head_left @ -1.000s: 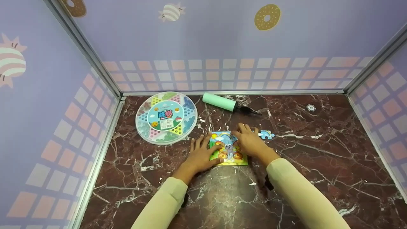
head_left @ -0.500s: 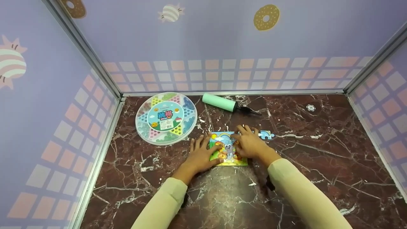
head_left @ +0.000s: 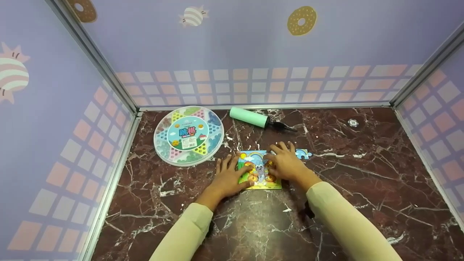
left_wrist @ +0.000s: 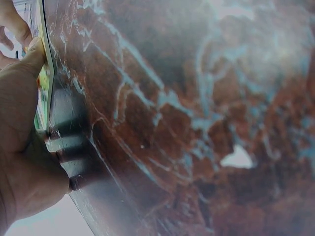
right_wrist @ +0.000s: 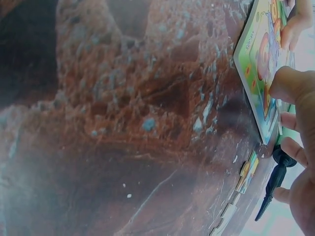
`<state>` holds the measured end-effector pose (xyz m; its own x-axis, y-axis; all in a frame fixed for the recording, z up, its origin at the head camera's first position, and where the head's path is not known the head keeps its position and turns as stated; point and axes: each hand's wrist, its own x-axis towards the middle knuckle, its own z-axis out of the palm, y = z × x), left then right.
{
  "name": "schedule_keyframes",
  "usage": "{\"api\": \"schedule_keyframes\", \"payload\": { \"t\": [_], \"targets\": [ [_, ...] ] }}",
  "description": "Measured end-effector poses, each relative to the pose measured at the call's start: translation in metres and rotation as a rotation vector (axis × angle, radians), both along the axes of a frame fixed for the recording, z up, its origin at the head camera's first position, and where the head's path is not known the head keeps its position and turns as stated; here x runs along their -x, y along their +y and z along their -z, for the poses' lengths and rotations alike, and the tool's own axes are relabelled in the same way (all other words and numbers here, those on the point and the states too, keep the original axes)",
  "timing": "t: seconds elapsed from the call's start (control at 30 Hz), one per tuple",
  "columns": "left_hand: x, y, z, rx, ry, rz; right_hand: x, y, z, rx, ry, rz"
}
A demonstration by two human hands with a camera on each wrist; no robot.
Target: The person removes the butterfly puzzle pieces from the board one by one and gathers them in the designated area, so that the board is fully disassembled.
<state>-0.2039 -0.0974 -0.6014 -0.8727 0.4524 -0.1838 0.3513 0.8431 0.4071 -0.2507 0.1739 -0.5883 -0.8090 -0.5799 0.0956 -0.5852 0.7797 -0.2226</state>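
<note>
A colourful cartoon jigsaw puzzle [head_left: 260,163] lies flat on the dark marbled table in the head view. My left hand [head_left: 227,179] rests along its left side, with the thumb on the picture and the fingers spread at the edge. On the upper right part of the puzzle, the thumb and fingertips of my right hand [head_left: 289,163] press the surface. In the right wrist view that thumb touches the puzzle [right_wrist: 261,64]. Just right of this hand lies a loose blue puzzle piece [head_left: 301,154]. The right hand hides the puzzle's upper right corner.
A round Chinese checkers box [head_left: 188,133] stands at the left, close to the puzzle. Behind the puzzle lies a mint green hand pump [head_left: 249,117] with a black nozzle. A small round chip [head_left: 352,123] lies far right. Patterned walls [head_left: 235,43] enclose the table.
My right fingers have drawn slightly down and inward on the puzzle's right part, uncovering a little more of its top edge. The left hand stays in place.
</note>
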Motion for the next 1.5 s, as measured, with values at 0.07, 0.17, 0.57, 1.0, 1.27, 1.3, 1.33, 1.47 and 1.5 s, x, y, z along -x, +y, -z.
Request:
{"api": "schedule_keyframes", "payload": {
  "t": [0.07, 0.17, 0.57, 1.0, 1.27, 1.3, 1.33, 1.47, 1.5],
  "targets": [
    [0.0, 0.0, 0.0, -0.001, -0.004, 0.0, 0.0, 0.001, 0.0, 0.005, 0.005, -0.005],
    [0.0, 0.0, 0.001, -0.007, -0.009, 0.002, -0.001, 0.002, -0.001, 0.013, 0.008, -0.007],
    [0.0, 0.0, 0.001, -0.005, 0.003, 0.004, -0.003, 0.012, 0.001, 0.038, 0.083, -0.016],
    [0.0, -0.001, 0.004, 0.0, 0.007, 0.006, -0.004, 0.028, 0.004, 0.052, 0.151, -0.004],
    [0.0, -0.001, 0.004, -0.02, 0.015, 0.006, -0.002, 0.042, 0.005, 0.081, 0.173, -0.006],
    [0.0, -0.001, 0.004, -0.02, 0.016, 0.006, -0.002, 0.044, 0.005, 0.087, 0.174, -0.006],
    [0.0, -0.001, 0.003, -0.02, 0.017, 0.007, -0.002, 0.046, 0.006, 0.09, 0.179, -0.006],
    [0.0, -0.001, 0.002, -0.019, 0.022, 0.009, -0.003, 0.053, 0.007, 0.097, 0.17, 0.008],
    [0.0, -0.001, 0.002, -0.018, 0.024, 0.01, -0.003, 0.055, 0.007, 0.094, 0.168, 0.012]
  ]
}}
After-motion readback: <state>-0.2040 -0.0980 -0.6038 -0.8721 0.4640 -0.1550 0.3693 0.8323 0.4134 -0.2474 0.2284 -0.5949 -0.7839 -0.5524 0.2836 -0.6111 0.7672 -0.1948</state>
